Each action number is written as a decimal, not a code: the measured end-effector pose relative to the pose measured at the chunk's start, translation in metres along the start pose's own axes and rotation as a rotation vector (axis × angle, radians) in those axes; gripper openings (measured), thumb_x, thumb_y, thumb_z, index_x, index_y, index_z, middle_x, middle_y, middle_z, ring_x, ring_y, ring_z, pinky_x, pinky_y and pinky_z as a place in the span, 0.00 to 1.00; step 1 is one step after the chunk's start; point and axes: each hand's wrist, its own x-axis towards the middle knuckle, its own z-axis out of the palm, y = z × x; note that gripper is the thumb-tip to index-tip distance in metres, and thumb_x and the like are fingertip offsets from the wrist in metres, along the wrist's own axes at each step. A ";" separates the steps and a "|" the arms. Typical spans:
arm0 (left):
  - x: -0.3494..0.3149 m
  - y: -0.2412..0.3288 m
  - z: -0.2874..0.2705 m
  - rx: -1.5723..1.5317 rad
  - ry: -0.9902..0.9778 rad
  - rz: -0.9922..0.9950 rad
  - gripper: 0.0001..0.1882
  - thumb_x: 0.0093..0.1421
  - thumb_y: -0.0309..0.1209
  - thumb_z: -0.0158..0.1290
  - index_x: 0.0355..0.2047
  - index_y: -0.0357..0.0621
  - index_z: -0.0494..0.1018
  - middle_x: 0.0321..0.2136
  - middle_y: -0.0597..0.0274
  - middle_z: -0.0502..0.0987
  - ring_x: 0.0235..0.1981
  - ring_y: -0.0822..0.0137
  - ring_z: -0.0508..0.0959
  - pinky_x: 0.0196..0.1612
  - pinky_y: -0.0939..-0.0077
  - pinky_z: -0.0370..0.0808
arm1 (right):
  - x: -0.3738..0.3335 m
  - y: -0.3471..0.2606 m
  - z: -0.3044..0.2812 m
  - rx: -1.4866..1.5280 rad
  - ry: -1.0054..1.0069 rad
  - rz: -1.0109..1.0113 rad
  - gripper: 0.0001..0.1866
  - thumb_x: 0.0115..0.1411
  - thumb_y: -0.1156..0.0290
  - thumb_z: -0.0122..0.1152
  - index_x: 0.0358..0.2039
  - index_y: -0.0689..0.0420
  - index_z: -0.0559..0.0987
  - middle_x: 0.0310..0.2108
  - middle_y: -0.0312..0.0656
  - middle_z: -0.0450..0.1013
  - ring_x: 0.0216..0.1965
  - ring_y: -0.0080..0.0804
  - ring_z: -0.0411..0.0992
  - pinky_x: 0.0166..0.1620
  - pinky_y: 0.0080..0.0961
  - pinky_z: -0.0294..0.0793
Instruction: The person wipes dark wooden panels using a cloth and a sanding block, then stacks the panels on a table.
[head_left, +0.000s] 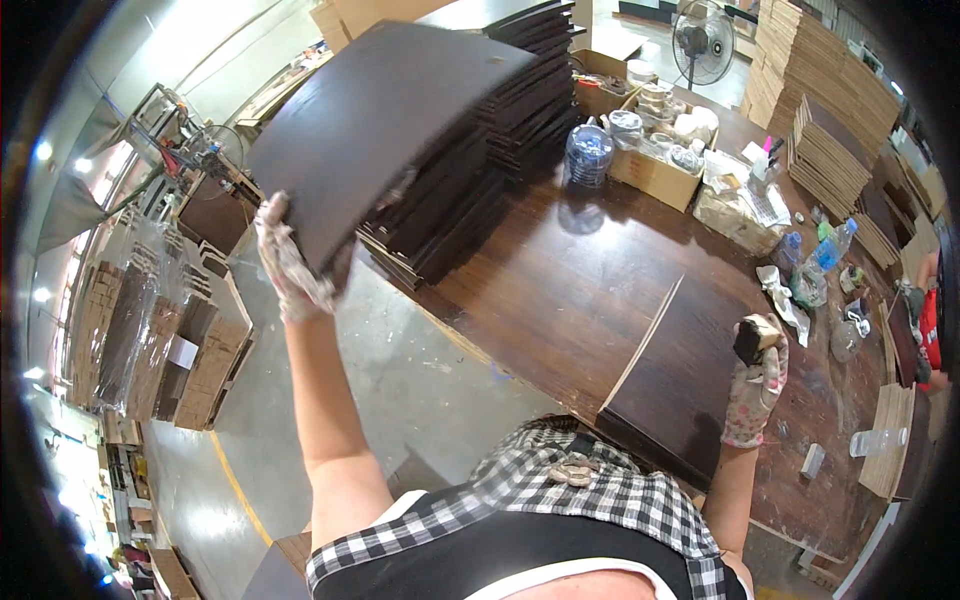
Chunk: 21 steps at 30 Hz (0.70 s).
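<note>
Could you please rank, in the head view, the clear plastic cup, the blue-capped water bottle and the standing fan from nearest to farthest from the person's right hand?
From the right hand:
1. Clear plastic cup, lying just to its right.
2. Blue-capped water bottle, upright beyond it.
3. Standing fan, far across the table.

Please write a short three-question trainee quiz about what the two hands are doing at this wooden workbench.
1. True or false: the left hand holds a dark brown flat board raised off the stack of dark boards.
2. What does the right hand grip?
3. Where does the right hand rest: A) on the cardboard box, B) over the dark panel lying on the workbench?

Key: 1 true; 2 a small dark block; 3 B.
</note>
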 end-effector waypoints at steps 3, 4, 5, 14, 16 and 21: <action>0.069 0.028 -0.045 -0.062 -0.007 0.011 0.18 0.67 0.43 0.45 0.48 0.44 0.72 0.39 0.57 0.80 0.38 0.59 0.80 0.39 0.63 0.78 | 0.000 0.015 0.017 0.060 0.001 0.012 0.19 0.66 0.72 0.58 0.57 0.61 0.74 0.61 0.48 0.68 0.59 0.37 0.71 0.60 0.32 0.74; 0.088 0.031 -0.050 -0.089 0.081 0.038 0.18 0.67 0.41 0.45 0.48 0.43 0.72 0.39 0.57 0.81 0.39 0.60 0.80 0.40 0.64 0.78 | 0.001 0.016 0.021 0.055 0.009 0.024 0.19 0.66 0.71 0.58 0.57 0.61 0.74 0.61 0.48 0.68 0.58 0.37 0.71 0.60 0.32 0.74; 0.116 0.034 -0.077 -0.002 0.125 0.004 0.18 0.66 0.40 0.46 0.50 0.45 0.73 0.42 0.58 0.81 0.43 0.57 0.79 0.44 0.54 0.75 | 0.001 0.018 0.024 0.049 0.014 0.041 0.19 0.67 0.71 0.58 0.56 0.61 0.74 0.61 0.48 0.69 0.58 0.37 0.71 0.60 0.32 0.74; 0.198 0.036 -0.136 0.337 0.030 -0.282 0.15 0.64 0.45 0.56 0.39 0.47 0.75 0.29 0.59 0.81 0.27 0.60 0.80 0.30 0.62 0.79 | -0.002 0.018 0.006 -0.097 0.057 0.077 0.19 0.67 0.71 0.58 0.57 0.62 0.74 0.59 0.45 0.71 0.58 0.33 0.71 0.61 0.31 0.71; 0.213 0.043 -0.148 0.398 0.070 -0.350 0.19 0.67 0.49 0.54 0.43 0.46 0.76 0.33 0.60 0.82 0.30 0.65 0.81 0.33 0.63 0.80 | -0.003 0.020 0.005 -0.099 0.051 0.098 0.19 0.67 0.71 0.57 0.57 0.62 0.74 0.57 0.45 0.72 0.57 0.32 0.71 0.60 0.29 0.72; 0.196 0.059 -0.132 0.521 -0.095 -0.356 0.17 0.62 0.50 0.61 0.37 0.51 0.76 0.33 0.67 0.78 0.31 0.73 0.75 0.34 0.73 0.75 | -0.007 0.013 0.005 -0.215 0.038 0.139 0.19 0.68 0.70 0.57 0.57 0.63 0.74 0.54 0.41 0.73 0.54 0.28 0.72 0.58 0.24 0.72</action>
